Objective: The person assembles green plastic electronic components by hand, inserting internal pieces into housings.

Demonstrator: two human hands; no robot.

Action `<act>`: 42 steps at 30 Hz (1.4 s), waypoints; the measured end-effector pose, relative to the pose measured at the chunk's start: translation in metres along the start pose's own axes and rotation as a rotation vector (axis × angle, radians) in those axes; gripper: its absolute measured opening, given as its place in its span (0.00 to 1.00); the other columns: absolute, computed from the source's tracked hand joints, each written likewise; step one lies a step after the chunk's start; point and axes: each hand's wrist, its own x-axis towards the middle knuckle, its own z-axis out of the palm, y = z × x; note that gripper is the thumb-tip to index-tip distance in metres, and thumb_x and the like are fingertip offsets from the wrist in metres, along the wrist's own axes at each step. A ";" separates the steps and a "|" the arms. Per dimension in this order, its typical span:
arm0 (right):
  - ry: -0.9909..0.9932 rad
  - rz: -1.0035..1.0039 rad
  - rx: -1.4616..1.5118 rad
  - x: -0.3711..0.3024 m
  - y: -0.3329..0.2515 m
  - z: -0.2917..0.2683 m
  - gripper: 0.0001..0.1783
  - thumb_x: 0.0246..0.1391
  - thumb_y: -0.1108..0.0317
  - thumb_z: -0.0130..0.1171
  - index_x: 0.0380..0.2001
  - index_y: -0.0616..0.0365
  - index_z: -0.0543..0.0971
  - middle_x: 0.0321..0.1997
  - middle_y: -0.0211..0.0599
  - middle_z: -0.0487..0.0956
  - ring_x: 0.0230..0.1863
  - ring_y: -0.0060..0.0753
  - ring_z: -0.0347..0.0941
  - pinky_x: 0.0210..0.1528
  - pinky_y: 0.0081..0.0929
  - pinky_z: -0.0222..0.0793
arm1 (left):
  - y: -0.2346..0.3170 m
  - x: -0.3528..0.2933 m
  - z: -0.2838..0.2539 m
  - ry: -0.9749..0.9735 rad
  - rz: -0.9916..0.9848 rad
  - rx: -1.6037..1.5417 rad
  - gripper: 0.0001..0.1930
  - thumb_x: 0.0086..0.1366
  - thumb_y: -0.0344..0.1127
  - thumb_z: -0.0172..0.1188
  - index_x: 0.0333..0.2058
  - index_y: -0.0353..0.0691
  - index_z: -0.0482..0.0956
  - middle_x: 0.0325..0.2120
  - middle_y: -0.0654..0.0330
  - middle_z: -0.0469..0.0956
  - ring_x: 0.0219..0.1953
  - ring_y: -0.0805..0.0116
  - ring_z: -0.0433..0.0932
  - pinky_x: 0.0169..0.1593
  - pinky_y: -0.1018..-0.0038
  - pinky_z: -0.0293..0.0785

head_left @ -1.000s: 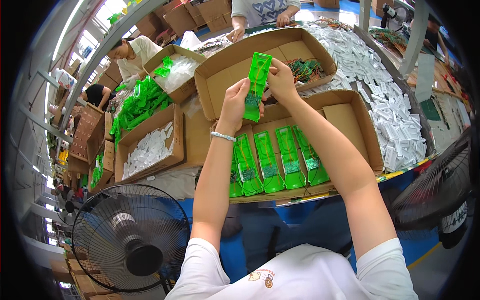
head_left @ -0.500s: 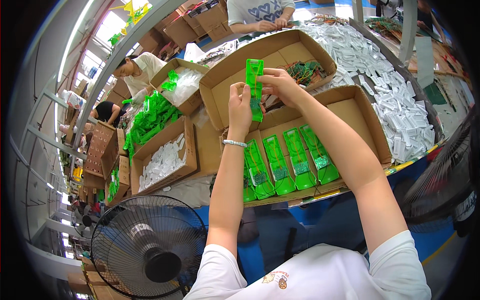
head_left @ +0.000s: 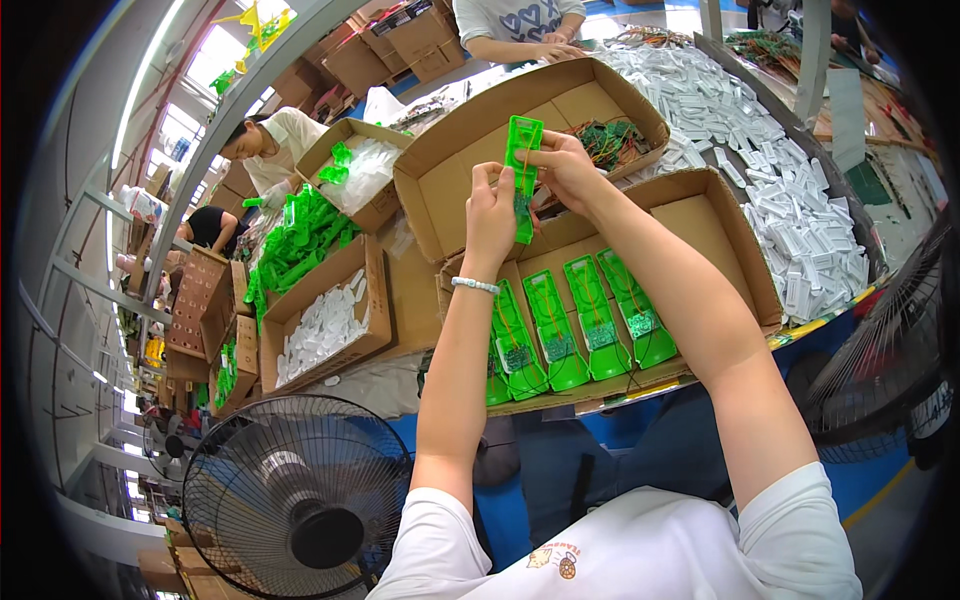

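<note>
Both my hands grip one green plastic housing (head_left: 525, 135), held upright above the near cardboard box. My left hand (head_left: 490, 217) is closed on its left side, fingers wrapped by the thumb. My right hand (head_left: 565, 172) pinches the right edge higher up. A circuit board shows at the housing's lower part, with an orange wire along it. Below, in the near cardboard box (head_left: 715, 225), stand several more green housings (head_left: 556, 325) in a row, each with a board and wires. Behind my hands lies a far cardboard box (head_left: 450, 185) with a bundle of wired circuit boards (head_left: 612, 145).
White plastic parts (head_left: 800, 225) are heaped on the right. To the left are a box of white pieces (head_left: 325, 330) and a pile of green parts (head_left: 300, 240). A fan (head_left: 300, 500) stands at lower left, another fan (head_left: 870, 370) at right. Co-workers sit across the table.
The held housing and both hands have shifted slightly right, and the housing now leans a little to the right. My grip stays on it.
</note>
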 end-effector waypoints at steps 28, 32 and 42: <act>-0.425 -0.869 -1.382 0.020 0.068 0.163 0.12 0.50 0.77 0.56 0.39 0.58 0.79 0.37 0.40 0.81 0.41 0.43 0.77 0.42 0.35 0.74 | -0.072 0.023 -0.065 0.280 0.226 -1.379 0.10 0.72 0.39 0.49 0.48 0.46 0.70 0.38 0.63 0.75 0.44 0.72 0.75 0.46 0.72 0.74; -0.993 -0.449 -1.500 0.053 0.127 0.221 0.13 0.49 0.74 0.56 0.40 0.55 0.80 0.42 0.42 0.81 0.46 0.48 0.76 0.48 0.41 0.73 | -0.027 0.011 -0.053 0.599 -0.207 -1.123 0.14 0.69 0.41 0.56 0.50 0.45 0.70 0.30 0.64 0.75 0.24 0.74 0.75 0.24 0.73 0.71; -1.288 0.139 -1.977 0.100 0.255 0.262 0.20 0.47 0.66 0.66 0.45 0.60 0.78 0.46 0.47 0.80 0.49 0.50 0.75 0.50 0.38 0.72 | -0.051 0.044 -0.040 0.802 -0.088 -0.946 0.14 0.69 0.35 0.55 0.50 0.38 0.71 0.24 0.61 0.74 0.18 0.72 0.74 0.22 0.73 0.70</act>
